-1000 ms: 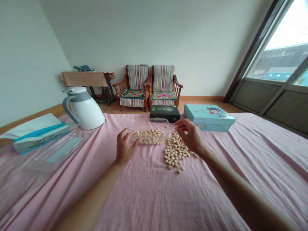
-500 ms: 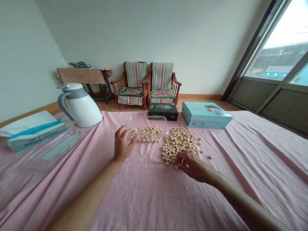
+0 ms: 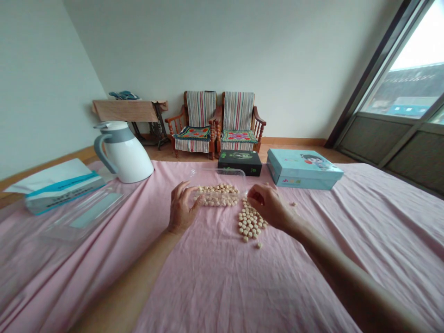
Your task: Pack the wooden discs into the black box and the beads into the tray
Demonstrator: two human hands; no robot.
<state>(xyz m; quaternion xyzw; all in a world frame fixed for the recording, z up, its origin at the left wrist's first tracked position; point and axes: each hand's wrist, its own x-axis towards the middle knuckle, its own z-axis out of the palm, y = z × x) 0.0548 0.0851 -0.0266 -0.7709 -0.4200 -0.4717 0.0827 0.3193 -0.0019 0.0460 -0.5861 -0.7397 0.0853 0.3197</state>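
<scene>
A clear plastic box (image 3: 218,196) with many small round beige pieces in it stands on the pink cloth in front of me. My left hand (image 3: 182,207) grips the box's left end, thumb at the near side and fingers over the far side. Just right of the box lies a loose pile of the same beige pieces (image 3: 250,221), partly covered by my right hand (image 3: 268,205). The right hand is raised at the box's right end with its fingers curled together. What is between those fingertips is hidden.
Behind the box are a black box (image 3: 239,163) and a light blue box (image 3: 305,171). At the left stand a white and grey jug (image 3: 126,152), a tissue pack (image 3: 64,185) and a clear plastic lid (image 3: 90,215). Two armchairs (image 3: 201,120) are beyond the table.
My right hand has moved from the near edge of the pile up and away from me, to the box's right end. My left hand keeps its grip. The view has shifted slightly.
</scene>
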